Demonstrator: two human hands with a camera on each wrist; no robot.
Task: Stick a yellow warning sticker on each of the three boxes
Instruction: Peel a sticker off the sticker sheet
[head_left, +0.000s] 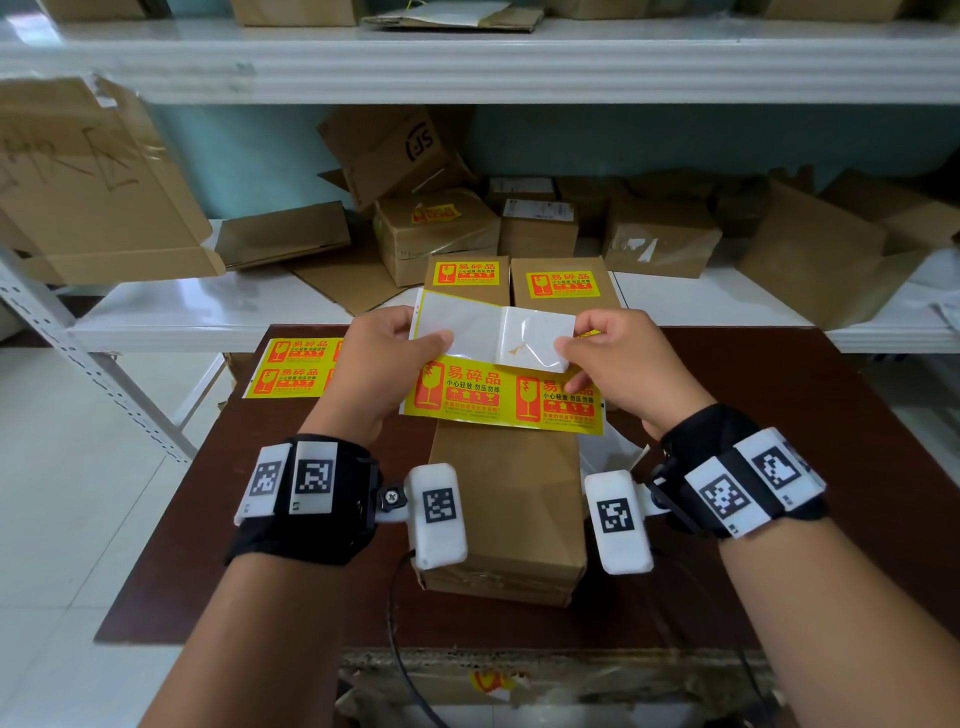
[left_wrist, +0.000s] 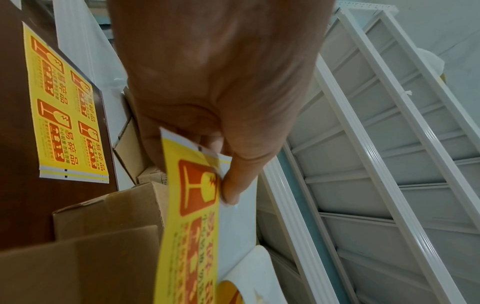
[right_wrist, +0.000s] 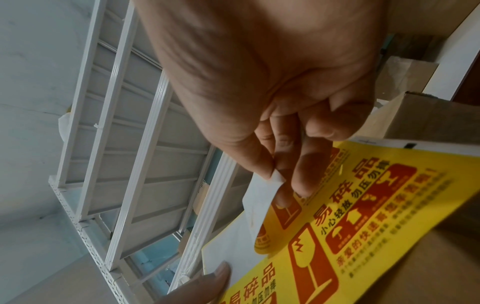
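Note:
My left hand (head_left: 439, 343) (left_wrist: 228, 185) pinches the left edge of a yellow sticker sheet (head_left: 467, 397) (left_wrist: 189, 226) (right_wrist: 363, 216), which I hold just above a long plain cardboard box (head_left: 509, 499) on the near table. My right hand (head_left: 569, 356) (right_wrist: 279, 181) pinches a half-peeled sticker (head_left: 535, 338) (right_wrist: 257, 197) folded back over the sheet's top row, its white back facing up. Behind the sheet stand two boxes, the left one (head_left: 491, 293) and the right one (head_left: 609, 296), each bearing a yellow sticker on top.
A second sticker sheet (head_left: 296, 366) (left_wrist: 67, 115) lies flat at the far left of the brown table (head_left: 779, 467). A white metal shelf (head_left: 208, 312) behind the table holds several cardboard boxes. A black cable (head_left: 400, 649) hangs at the table's front edge.

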